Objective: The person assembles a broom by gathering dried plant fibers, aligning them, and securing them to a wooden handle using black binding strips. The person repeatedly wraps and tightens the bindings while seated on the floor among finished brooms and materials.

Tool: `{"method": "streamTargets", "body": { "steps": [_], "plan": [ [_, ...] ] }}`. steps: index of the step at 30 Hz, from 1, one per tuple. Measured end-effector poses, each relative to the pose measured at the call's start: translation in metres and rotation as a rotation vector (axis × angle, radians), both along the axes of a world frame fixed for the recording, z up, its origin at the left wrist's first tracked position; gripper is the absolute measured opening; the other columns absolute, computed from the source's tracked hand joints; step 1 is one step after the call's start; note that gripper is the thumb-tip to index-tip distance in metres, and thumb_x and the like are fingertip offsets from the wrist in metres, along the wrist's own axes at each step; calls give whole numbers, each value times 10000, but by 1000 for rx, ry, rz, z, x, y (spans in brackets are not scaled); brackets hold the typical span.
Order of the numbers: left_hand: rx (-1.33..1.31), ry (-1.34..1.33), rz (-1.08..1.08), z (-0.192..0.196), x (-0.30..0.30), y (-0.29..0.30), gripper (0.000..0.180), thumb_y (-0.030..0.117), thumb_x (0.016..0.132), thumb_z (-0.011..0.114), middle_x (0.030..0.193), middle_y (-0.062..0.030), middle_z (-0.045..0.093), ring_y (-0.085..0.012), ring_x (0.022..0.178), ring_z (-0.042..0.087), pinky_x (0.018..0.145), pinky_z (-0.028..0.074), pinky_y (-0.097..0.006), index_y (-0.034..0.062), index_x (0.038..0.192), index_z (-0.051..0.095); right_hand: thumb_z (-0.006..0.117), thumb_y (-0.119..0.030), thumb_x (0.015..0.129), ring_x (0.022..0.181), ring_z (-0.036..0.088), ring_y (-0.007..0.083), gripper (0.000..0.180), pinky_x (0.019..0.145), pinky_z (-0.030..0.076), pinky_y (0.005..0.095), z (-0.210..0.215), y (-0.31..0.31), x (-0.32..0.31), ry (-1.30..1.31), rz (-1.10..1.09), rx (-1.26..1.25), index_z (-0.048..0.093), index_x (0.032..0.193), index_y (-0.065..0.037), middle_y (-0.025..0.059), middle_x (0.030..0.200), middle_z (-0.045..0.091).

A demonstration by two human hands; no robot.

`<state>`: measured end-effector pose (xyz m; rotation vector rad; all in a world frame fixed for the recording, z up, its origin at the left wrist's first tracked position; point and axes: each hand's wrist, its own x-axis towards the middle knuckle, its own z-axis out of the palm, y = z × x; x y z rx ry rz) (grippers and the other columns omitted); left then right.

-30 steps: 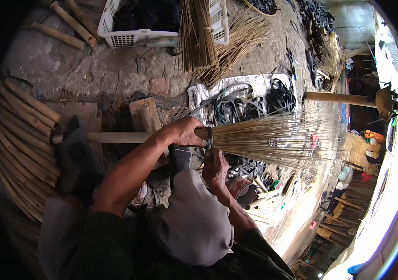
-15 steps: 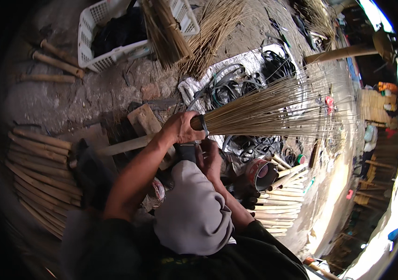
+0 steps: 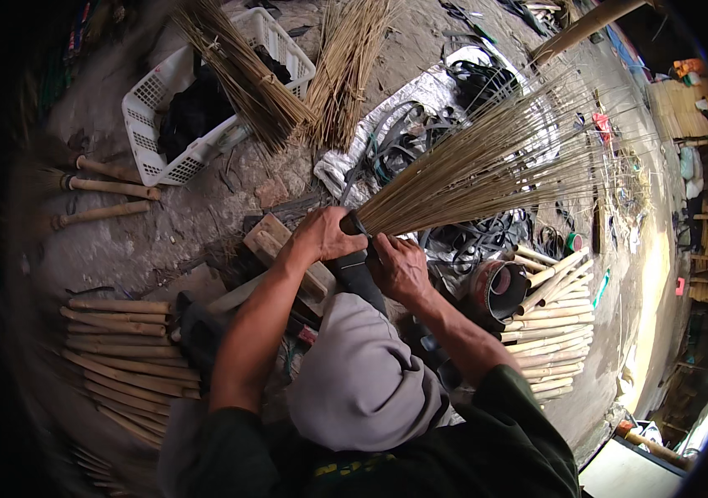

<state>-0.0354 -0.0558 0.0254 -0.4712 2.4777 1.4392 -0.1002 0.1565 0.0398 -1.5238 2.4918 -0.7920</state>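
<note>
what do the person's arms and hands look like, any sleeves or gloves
Both hands are bare, with no gloves, rings or watch to be seen on the left hand or the right hand. The forearms are uncovered too; dark green sleeves are pushed up to about the elbows on both arms.

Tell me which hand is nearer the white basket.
Left. The left hand grips the broom bundle on the side toward the white basket; the right hand sits farther right.
</note>
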Motion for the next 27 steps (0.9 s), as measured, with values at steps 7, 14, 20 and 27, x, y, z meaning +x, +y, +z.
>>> {"method": "streamTargets", "body": {
  "steps": [7,14,20,27],
  "plan": [
    [61,-160,-190,7,-15,-18,550,400,765,792,877,-119,730,-131,810,633,746,549,-360,-20,1110,712,704,-163,826,705,659,369,239,617,540,469,-2,3,-14,-6,68,-20,573,1004,-71,138,826,645],
    [404,-135,-134,4,2,-23,552,310,854,772,1086,-86,731,-103,964,622,872,533,-319,-18,1283,656,639,-289,921,973,694,357,386,866,509,504,-30,27,26,-256,225,400,593,1275,-142,169,999,711],
    [-92,35,98,-14,15,18,1093,712,755,771,1366,-290,612,-430,1305,580,1106,456,-459,26,1527,413,636,-276,956,986,681,440,298,828,546,480,-57,64,21,-692,-306,182,629,1189,-91,238,1014,709],
    [85,222,188,34,-5,3,891,597,796,810,1205,-233,692,-323,1132,676,971,525,-403,-32,1376,561,642,-322,983,1045,693,376,427,908,530,429,-56,83,40,-859,-184,192,586,1289,-29,233,1065,716]
  ]
}}
